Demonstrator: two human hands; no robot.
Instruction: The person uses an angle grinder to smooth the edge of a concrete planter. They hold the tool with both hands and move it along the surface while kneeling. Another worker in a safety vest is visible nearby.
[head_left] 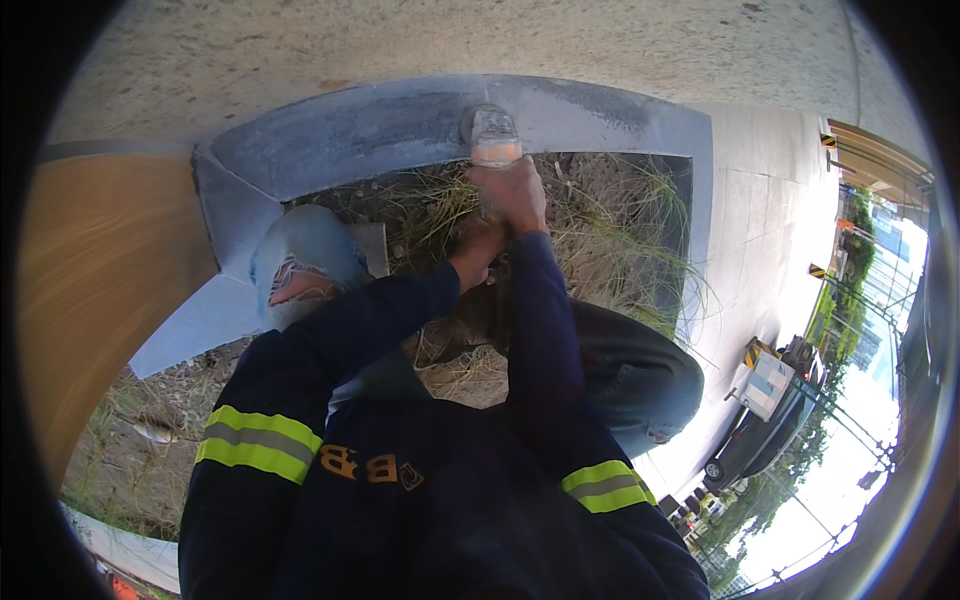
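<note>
Closest in, the bent knees in jeans [305,250] flanked the navy sleeves [545,330], leaving the arms a narrow passage forward. The left hand [480,248] came first, seemingly closed around the rear of a power tool [495,130], its fingers partly hidden. The right hand [515,195] gripped the body farther forward, so it was nearer the working head. The tool lay straight ahead of both hands, its long axis pointing away from the chest, its head appearing to touch the grey border [350,135], which ran crosswise to it. Dry grass [625,205] and soil lay beneath the hands, stems rising to the right. Past the border stretched a speckled beige surface [400,40]; far right, beyond pale pavement [755,220], stood a dark vehicle [765,440].
</note>
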